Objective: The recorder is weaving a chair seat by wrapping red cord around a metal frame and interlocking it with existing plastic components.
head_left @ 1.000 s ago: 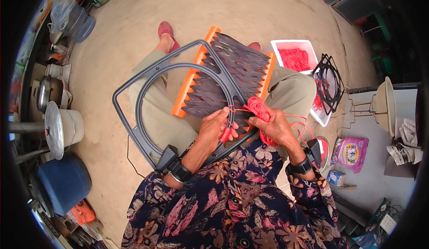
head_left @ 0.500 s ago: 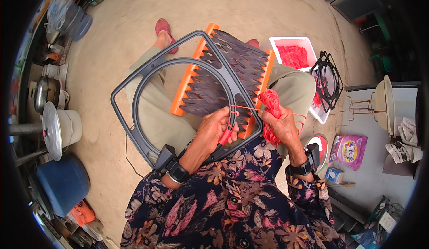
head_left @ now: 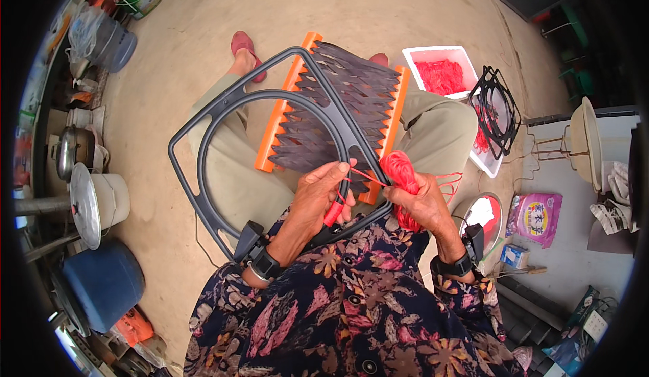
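Observation:
A dark grey plastic frame (head_left: 274,95) with a round ring inside rests tilted over my lap. My left hand (head_left: 320,198) is closed at the ring's near right side, its fingers round the ring and its thumb and forefinger pinching a strand of red cord. Red cord wraps (head_left: 332,213) cover a short stretch of the ring just below those fingertips. My right hand (head_left: 427,204) grips a bundled hank of red cord (head_left: 399,169). A short strand runs between the two hands, and loose loops hang right of the hank.
Beneath the frame, between my legs, stands an orange rack (head_left: 278,123) strung with dark webbing. White foam boxes (head_left: 410,73) with red cord stand at right, beside stacked black frames (head_left: 488,110). A lidded pot (head_left: 111,198) and blue bin (head_left: 105,282) are at left.
My right hand and the hank have shifted slightly left and nearer to me. The strand between the hands now slopes down more toward the right hand. My left hand stays at the ring.

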### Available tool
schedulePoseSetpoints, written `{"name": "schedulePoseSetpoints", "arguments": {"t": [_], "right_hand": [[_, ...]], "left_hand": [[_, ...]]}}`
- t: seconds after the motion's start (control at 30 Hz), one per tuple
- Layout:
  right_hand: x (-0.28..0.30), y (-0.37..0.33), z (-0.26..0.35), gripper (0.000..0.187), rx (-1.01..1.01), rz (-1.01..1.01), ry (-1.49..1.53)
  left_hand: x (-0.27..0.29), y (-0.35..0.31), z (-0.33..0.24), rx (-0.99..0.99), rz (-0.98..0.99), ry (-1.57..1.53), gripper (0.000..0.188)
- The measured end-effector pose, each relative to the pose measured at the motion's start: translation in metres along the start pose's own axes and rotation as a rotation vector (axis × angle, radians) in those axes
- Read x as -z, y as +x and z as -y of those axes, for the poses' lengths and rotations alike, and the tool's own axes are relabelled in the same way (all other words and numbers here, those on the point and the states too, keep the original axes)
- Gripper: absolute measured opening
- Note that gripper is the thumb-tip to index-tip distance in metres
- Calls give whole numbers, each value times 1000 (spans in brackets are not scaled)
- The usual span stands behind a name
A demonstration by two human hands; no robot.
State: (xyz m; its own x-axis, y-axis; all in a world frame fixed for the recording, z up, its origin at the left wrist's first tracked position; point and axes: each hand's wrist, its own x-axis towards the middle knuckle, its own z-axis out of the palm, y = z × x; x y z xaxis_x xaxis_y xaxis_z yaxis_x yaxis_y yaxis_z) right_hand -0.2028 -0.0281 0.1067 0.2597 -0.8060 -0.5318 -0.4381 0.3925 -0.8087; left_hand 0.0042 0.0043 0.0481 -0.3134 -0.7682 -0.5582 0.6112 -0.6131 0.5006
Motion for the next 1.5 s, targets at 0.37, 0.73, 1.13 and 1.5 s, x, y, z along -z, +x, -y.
{"name": "schedulePoseSetpoints", "arguments": {"t": [0.37,0.73,1.13,1.5], "right_hand": [[9,1,-3,15,-25,-151,88],[8,-2,-10,17,12,-127,130],[3,-21,-7,13,-70,-31,133],[0,-22,-21,9,-126,-56,329]], "left_hand": [[8,-9,-6,57,54,55,41],[12,-24,17,-13,-117,338,16],[5,-35,9,3,-184,249,21],[10,-32,9,-48,-103,202,16]]}}
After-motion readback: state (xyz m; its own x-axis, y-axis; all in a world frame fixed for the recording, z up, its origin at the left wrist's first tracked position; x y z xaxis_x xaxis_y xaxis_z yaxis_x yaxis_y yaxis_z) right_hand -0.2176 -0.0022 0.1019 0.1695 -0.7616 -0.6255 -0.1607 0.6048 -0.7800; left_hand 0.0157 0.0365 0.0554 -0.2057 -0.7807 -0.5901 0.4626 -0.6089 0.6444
